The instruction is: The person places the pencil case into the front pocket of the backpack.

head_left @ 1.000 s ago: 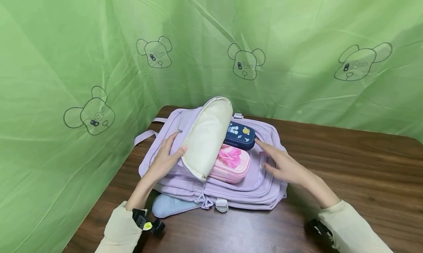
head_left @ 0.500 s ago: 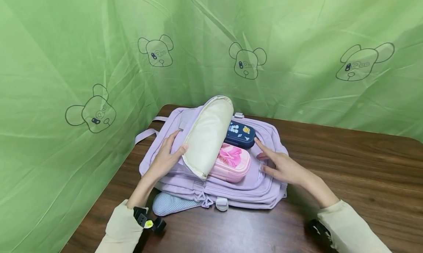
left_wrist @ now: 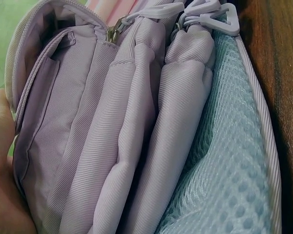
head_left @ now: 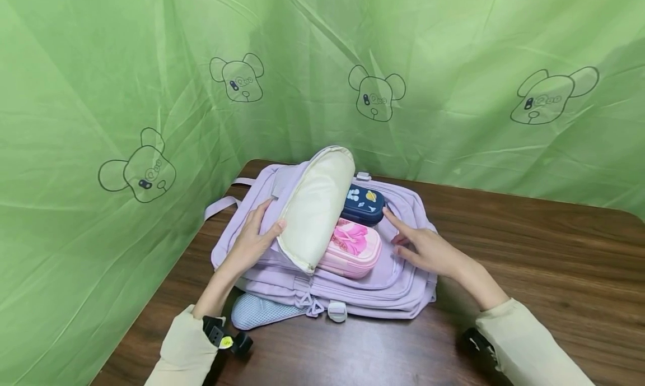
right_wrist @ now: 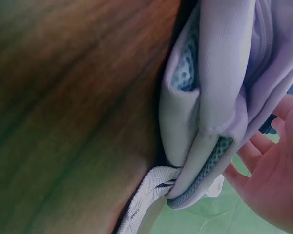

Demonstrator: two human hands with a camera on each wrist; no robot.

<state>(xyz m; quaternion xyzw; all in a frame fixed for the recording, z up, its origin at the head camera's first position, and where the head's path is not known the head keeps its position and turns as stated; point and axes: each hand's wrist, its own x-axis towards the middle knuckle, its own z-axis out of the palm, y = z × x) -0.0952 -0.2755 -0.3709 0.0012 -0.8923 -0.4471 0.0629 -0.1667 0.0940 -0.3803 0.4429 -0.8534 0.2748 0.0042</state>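
Note:
A lilac backpack [head_left: 413, 296] lies on the table with its front pocket flap [head_left: 316, 207] folded up, the cream lining facing me. My left hand [head_left: 252, 241] holds the flap by its near left edge, thumb at the rim; in the left wrist view that hand [left_wrist: 7, 180] shows only partly. Two pencil cases stick out from under the flap, their left ends hidden. One is a navy pencil case [head_left: 364, 209] with space pictures, the other a pink pencil case [head_left: 353, 254] with a pink design. My right hand [head_left: 428, 250] touches the navy case's right end with its extended index finger.
A light blue mesh piece [head_left: 264, 312] pokes out at the backpack's near left, beside triangular zip pulls [head_left: 312, 305] and a buckle [head_left: 337, 311]. Straps [head_left: 221, 207] hang off the left. Behind the wooden table [head_left: 544, 263] hangs a green curtain [head_left: 443, 94].
The navy pencil case has slid slightly left, farther under the flap, with my right index finger against its end. My right hand has moved left. The left hand stays on the flap.

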